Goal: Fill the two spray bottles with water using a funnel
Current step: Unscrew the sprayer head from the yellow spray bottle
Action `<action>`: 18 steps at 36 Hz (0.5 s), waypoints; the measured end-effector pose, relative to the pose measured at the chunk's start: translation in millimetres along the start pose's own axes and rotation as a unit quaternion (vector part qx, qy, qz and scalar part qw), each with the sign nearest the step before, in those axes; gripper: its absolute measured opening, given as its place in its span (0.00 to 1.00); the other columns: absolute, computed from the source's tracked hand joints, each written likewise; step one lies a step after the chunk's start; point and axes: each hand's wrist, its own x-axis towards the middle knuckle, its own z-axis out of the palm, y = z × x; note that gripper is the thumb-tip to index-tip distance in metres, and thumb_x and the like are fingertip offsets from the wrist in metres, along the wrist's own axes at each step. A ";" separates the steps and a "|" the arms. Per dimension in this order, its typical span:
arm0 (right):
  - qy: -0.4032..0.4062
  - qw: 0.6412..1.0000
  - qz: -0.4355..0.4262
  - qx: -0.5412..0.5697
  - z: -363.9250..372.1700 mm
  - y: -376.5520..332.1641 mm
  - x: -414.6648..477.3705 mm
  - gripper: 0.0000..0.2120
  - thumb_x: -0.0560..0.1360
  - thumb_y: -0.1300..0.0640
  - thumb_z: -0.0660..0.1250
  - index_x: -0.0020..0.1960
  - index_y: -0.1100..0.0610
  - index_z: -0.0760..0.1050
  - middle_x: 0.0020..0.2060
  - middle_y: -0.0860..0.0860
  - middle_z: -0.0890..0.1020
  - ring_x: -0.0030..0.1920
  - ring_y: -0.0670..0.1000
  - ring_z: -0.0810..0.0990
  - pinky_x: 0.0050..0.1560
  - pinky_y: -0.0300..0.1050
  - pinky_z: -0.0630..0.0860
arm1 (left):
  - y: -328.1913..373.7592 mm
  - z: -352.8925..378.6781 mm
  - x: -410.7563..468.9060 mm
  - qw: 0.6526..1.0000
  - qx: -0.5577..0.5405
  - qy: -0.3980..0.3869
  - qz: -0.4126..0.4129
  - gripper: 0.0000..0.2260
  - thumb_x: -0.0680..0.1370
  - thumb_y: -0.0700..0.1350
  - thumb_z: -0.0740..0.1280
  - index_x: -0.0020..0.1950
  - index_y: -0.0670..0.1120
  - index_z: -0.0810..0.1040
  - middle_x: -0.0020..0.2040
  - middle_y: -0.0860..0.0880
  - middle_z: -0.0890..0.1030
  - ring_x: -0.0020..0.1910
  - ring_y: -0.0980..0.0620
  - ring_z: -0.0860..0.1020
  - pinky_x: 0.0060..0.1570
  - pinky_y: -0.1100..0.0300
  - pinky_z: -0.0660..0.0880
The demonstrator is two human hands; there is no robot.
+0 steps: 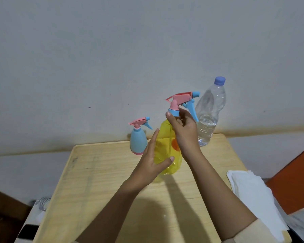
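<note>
Right hand [182,128]: gripping pink-blue plastic trigger head [180,100]
Left hand [150,160]: straight-fingered, steadying yellow translucent spray bottle [165,142]
Progress: filling not starting yet

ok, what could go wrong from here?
1. The left hand only lies flat-fingered against the yellow bottle while the right hand grips its spray head. A twist could spin or tip the bottle.
2. The water bottle stands at the table's far edge, just behind the right hand. A knock might topple it, though it is capped.
3. No funnel is in view.
</note>
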 end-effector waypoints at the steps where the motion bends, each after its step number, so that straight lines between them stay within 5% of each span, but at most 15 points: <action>1: 0.015 0.999 0.001 0.028 1.7 -1.6 0.0 0.14 0.73 0.57 0.70 0.57 0.57 0.75 0.50 0.51 0.80 0.49 0.45 0.78 0.49 0.32 0.75 | -0.1 -1.3 0.5 1.000 0.001 0.005 0.001 0.37 0.69 0.62 0.68 0.69 0.75 0.48 0.67 0.75 0.58 0.71 0.62 0.62 0.70 0.51 0.66; 6: 0.039 0.991 0.011 0.126 4.4 -11.5 3.4 0.10 0.76 0.57 0.67 0.56 0.58 0.75 0.51 0.53 0.83 0.53 0.48 0.81 0.60 0.47 0.75 | -6.6 -4.7 -2.7 0.999 0.001 0.033 0.010 0.37 0.69 0.61 0.69 0.71 0.72 0.50 0.73 0.62 0.62 0.72 0.59 0.63 0.69 0.49 0.67; 18: 0.059 0.977 -0.059 0.198 -26.5 -47.1 35.1 0.05 0.80 0.61 0.59 0.53 0.53 0.72 0.49 0.48 0.79 0.52 0.44 0.79 0.51 0.36 0.75 | -60.5 -23.7 -6.8 0.983 -0.078 0.154 -0.067 0.37 0.67 0.57 0.73 0.69 0.70 0.56 0.69 0.52 0.71 0.66 0.53 0.73 0.65 0.45 0.71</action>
